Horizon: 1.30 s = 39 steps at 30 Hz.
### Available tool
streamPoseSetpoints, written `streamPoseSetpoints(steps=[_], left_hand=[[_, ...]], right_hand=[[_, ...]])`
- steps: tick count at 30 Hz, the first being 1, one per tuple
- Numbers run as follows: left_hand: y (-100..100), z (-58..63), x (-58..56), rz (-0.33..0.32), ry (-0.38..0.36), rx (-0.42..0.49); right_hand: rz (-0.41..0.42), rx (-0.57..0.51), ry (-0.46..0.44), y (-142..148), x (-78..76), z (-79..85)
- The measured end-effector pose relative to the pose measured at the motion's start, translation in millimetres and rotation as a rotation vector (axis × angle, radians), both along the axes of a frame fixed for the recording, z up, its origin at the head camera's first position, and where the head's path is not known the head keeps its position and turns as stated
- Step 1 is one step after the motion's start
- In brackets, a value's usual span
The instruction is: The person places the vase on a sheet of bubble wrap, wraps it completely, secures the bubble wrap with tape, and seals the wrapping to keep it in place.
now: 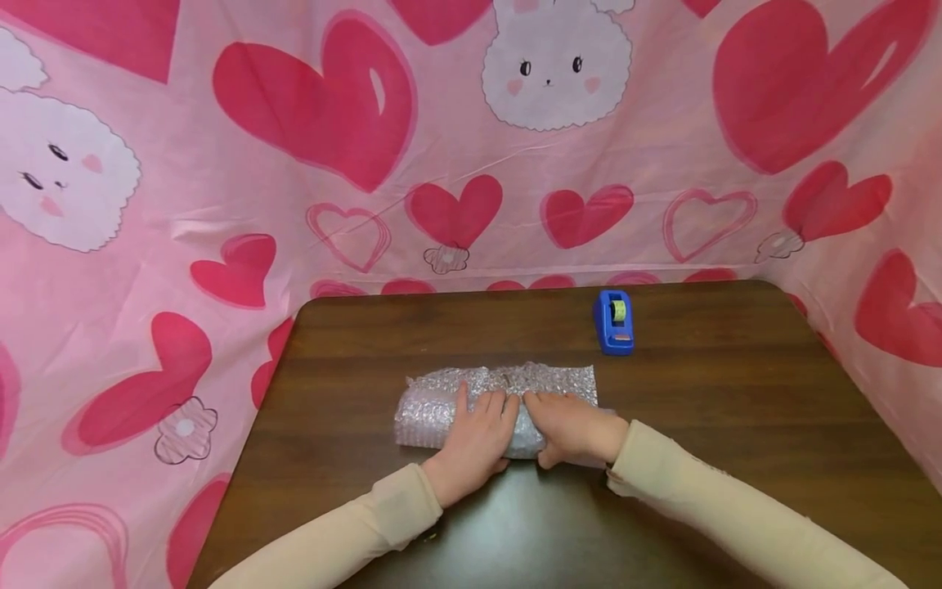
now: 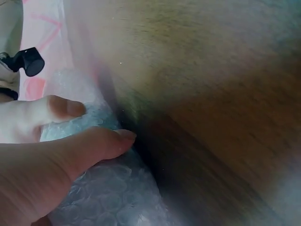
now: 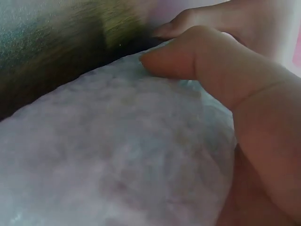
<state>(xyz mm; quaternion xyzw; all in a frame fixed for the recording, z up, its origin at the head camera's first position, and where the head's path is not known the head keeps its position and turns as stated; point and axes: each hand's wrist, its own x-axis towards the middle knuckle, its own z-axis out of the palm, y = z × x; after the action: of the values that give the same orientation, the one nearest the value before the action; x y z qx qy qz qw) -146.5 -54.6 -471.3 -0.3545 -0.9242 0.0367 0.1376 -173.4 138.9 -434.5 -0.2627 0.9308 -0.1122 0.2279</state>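
Before you is a dark brown table (image 1: 353, 327) with streaky wood grain and rounded far corners, its surface catching a pale sheen on your near side. Directly on it you have two things — a rolled bundle of bubble wrap (image 1: 423, 421) lying crosswise around the middle, and a blue tape dispenser (image 1: 615, 329) beyond it to your right, near the far edge.

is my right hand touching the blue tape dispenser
Apart. The head view shows it: your right hand is on the bubble wrap, and the blue tape dispenser stands farther back, with tabletop visible between.
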Motion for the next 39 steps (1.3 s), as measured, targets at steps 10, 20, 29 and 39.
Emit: streamPoseSetpoints(steps=[10, 20, 29, 39], left_hand=[[0.5, 1.3, -6.7, 0.018, -0.063, 0.019], [2.1, 6.2, -12.3, 0.040, -0.169, 0.051], [2.9, 5.8, -11.7, 0.041, -0.201, 0.052], [0.1, 9.2, -14.2, 0.017, -0.270, 0.060]], right_hand=[[0.051, 0.102, 0.381, -3.3, 30.1, 3.9], [0.029, 0.103, 0.518, -9.9, 53.9, 0.6], [0.030, 0.110, 0.564, -9.5, 54.4, -11.0], [0.057, 0.127, 0.663, -10.2, 52.9, -18.7]])
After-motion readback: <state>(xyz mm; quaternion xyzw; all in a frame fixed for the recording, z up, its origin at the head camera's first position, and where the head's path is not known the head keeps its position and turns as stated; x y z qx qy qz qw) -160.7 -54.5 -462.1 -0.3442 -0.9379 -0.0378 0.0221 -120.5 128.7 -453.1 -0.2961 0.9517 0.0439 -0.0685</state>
